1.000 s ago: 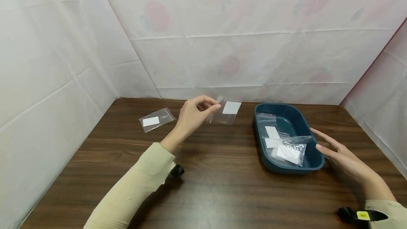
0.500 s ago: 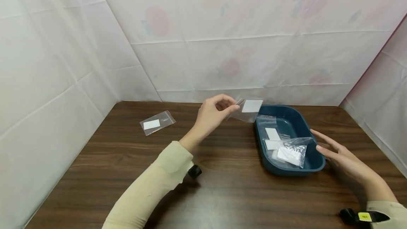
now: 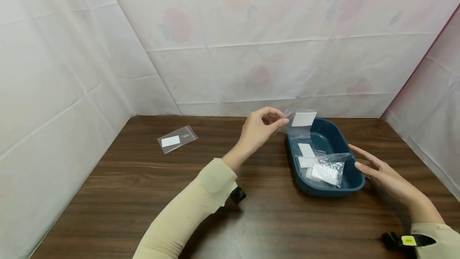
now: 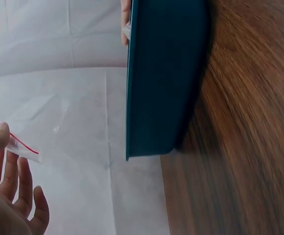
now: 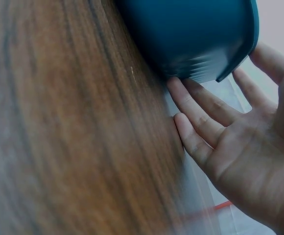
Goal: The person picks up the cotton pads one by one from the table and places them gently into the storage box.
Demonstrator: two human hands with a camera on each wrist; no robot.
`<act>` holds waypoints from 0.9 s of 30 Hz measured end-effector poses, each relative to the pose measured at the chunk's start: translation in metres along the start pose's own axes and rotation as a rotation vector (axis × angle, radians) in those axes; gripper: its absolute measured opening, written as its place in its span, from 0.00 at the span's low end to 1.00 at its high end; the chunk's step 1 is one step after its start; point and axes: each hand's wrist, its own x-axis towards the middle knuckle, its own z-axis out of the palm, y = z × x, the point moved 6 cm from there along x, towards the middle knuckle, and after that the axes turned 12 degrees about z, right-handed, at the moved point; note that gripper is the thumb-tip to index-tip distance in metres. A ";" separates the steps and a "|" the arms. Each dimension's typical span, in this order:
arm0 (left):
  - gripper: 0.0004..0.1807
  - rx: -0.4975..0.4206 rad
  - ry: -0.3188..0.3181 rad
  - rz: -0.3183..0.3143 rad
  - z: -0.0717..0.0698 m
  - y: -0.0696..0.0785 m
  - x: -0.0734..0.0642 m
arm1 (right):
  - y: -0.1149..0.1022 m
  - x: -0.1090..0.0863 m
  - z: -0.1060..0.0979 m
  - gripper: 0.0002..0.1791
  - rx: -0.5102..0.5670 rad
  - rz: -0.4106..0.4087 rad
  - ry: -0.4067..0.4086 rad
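Note:
My left hand (image 3: 256, 131) pinches the top edge of a clear zip bag (image 3: 303, 119) between thumb and fingertips. The bag has a white rectangle on it and hangs over the far left rim of a blue plastic bin (image 3: 332, 192). In the left wrist view a red zip line shows on the held bag (image 4: 24, 142). Several clear bags with white rectangles (image 3: 325, 173) lie inside the bin. My right hand (image 3: 393, 181) rests against the bin's right side, fingers fairly straight, thumb at the rim. In the right wrist view its fingertips (image 5: 174, 85) are at the bin's lower wall.
Another clear zip bag (image 3: 177, 139) with a white rectangle lies flat at the far left of the dark wooden table (image 3: 143, 195). Pale patterned cloth (image 3: 230, 71) hangs behind the table and on both sides.
My left hand has moved right, carrying the zip bag from above the table's middle to over the bin's far left rim. My right hand has stayed against the bin.

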 end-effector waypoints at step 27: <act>0.10 0.047 -0.078 -0.027 0.064 -0.015 0.023 | 0.004 0.003 -0.005 0.33 -0.079 0.066 0.050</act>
